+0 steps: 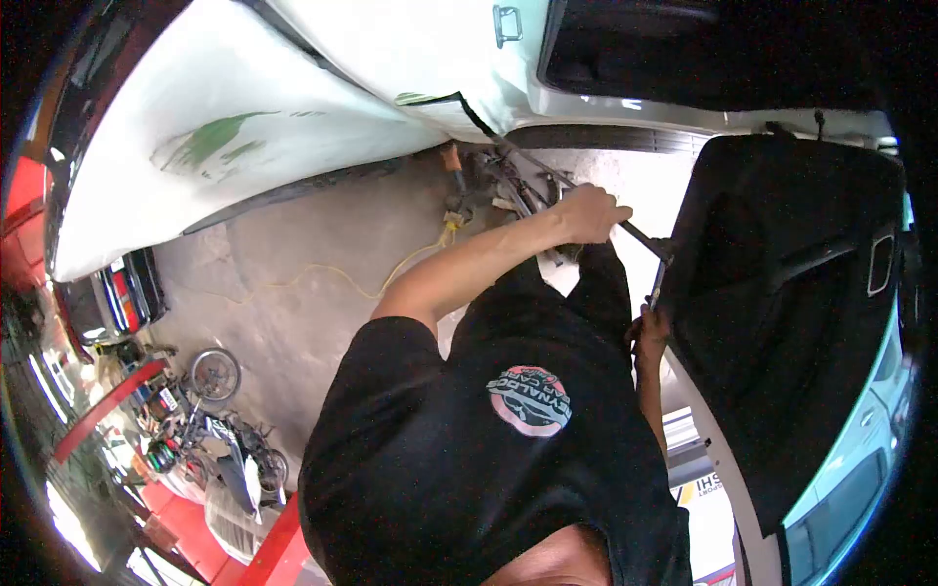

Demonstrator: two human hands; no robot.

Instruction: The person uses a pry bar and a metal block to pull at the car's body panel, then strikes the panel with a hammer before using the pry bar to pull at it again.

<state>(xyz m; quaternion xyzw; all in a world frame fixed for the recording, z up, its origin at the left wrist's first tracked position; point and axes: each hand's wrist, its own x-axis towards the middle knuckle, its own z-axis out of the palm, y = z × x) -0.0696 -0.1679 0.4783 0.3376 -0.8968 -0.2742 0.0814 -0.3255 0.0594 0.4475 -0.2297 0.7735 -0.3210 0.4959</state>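
A head-worn fisheye view looks down over a black T-shirt [489, 439] at a white car [293, 107] with its door swung open at the right. The person's left hand [589, 213], reaching far forward on an outstretched arm, is closed in a fist around a long thin dark rod [640, 235], seemingly a pry bar or similar tool. The rod lies between the car's front fender and the edge of the open door [782, 293], its long axis running on a slant from the far left, among a clutter of tools [508, 181] on the concrete floor [313, 283], toward the near right, where its end points at the door's hinge edge. The right hand [650, 327] sits low against that same door edge, fingers curled onto it; how firmly it pinches cannot be told. A yellow cord [342, 278] trails across the floor. Parked motorcycles [210, 430] stand at the near left. Judging from the grip, the rod could slip off the door edge under force and scrape the paint, or jab the lower hand so close beside its tip.
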